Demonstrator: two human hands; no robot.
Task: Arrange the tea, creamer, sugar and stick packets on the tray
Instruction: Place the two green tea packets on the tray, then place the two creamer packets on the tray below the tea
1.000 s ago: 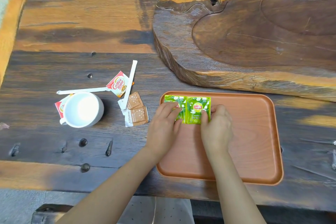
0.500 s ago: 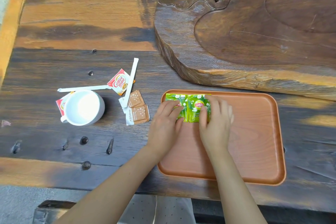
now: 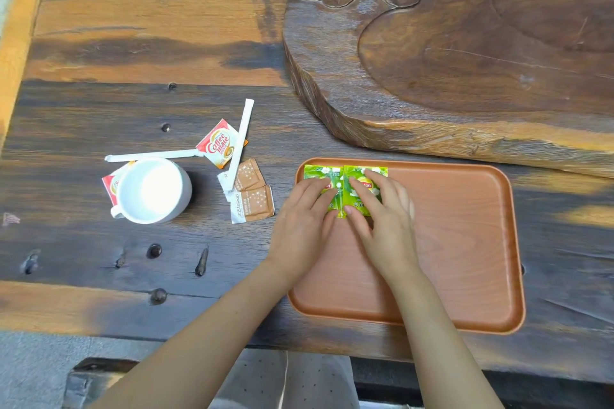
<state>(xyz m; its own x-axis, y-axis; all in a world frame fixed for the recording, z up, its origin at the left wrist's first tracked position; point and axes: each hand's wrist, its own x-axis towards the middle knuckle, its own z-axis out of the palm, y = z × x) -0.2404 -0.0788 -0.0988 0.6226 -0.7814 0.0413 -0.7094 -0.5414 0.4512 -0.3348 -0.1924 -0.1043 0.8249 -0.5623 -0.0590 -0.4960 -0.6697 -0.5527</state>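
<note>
Closest to the camera, both bare forearms reach up from the bottom edge over the dark wooden counter [image 3: 83,196]. The left hand [image 3: 300,222] and right hand [image 3: 387,226] sit side by side on the orange-brown tray [image 3: 465,242], fingers spread flat and pressing down, not curled around anything. Under them are two green tea packets in the tray's far left corner, edges touching: the left tea packet [image 3: 320,173] under the left fingers and the right tea packet [image 3: 365,173] under the right ones. The red-and-yellow logo is half covered, only "ton" readable on each, plus a few Chinese characters lower down and a tiny "100%" near the top.

Left of the tray, still on the counter, are two brown sugar packets [image 3: 254,202] overlapping a bit; the nearer one reads "taikoo" along its white strip. A white stick packet [image 3: 240,143] lies tilted across them and across a creamer packet [image 3: 217,147] printed "Coffee mate". A second stick packet [image 3: 151,155] lies nearly flat, its tip at that creamer. Just near of it is a white mug [image 3: 153,191], which hides most of another red-and-white creamer packet [image 3: 111,183], print unreadable.

Farthest back, a big raw-edged wooden slab [image 3: 465,60] with a carved hollow sits just beyond the tray.
</note>
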